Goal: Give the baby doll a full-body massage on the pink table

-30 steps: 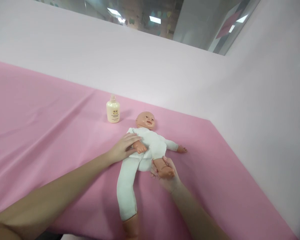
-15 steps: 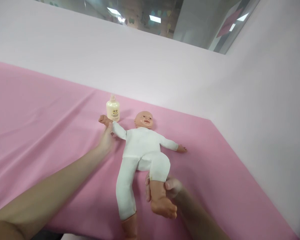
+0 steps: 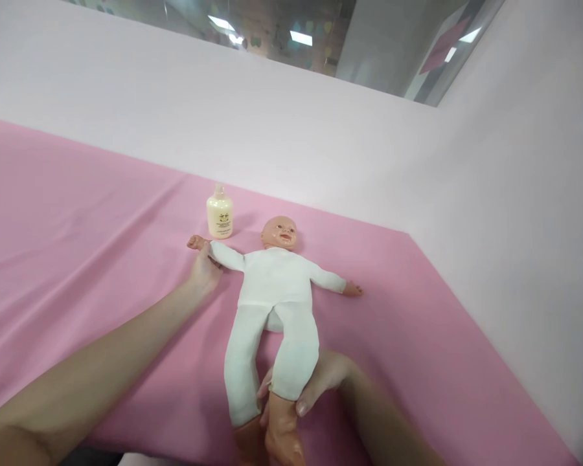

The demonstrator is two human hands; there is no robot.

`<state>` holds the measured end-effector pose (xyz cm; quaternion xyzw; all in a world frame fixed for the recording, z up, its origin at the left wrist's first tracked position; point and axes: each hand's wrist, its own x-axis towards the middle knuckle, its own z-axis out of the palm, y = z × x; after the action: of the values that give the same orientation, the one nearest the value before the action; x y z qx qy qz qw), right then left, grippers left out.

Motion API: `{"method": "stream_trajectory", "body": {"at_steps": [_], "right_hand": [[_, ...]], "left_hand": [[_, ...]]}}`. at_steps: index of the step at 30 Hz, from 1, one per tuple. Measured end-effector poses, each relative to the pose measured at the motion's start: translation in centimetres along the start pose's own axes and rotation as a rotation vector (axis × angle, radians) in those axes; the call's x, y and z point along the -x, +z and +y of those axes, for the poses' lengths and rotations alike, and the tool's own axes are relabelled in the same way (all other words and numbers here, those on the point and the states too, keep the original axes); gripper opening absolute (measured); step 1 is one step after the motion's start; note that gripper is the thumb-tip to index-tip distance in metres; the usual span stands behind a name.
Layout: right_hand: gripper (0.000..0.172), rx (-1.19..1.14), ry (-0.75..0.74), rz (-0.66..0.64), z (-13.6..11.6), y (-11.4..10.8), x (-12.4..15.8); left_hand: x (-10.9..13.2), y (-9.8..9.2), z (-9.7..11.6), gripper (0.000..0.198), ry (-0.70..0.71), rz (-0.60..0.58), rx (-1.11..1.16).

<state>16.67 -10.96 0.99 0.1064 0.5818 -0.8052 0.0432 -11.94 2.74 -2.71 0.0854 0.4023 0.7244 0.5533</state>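
Doll is lying face-up on pink sheet | right hand is gripping one lower leg | left hand is holding one outstretched arm near the wrist | cream-coloured bottle is standing near that arm

A cream-coloured, round-shouldered bottle with dark print on its front, upright on a pink fabric sheet creased at left, a plain white wall behind, a dark glass pane above, bright rectangular lights showing in it.
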Motion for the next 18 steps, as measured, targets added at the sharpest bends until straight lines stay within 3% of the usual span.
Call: {"method": "stream_trajectory", "body": {"at_steps": [10,18], "right_hand": [[0.052,-0.027,-0.032,-0.006,0.13,0.4,0.11],[0.055,-0.094,-0.029,-0.053,-0.02,0.74,0.04]], "left_hand": [[0.41,0.28,-0.03,0.025,0.014,0.01,-0.032],[0.52,0.2,-0.31,0.023,0.056,0.026,-0.046]]}}
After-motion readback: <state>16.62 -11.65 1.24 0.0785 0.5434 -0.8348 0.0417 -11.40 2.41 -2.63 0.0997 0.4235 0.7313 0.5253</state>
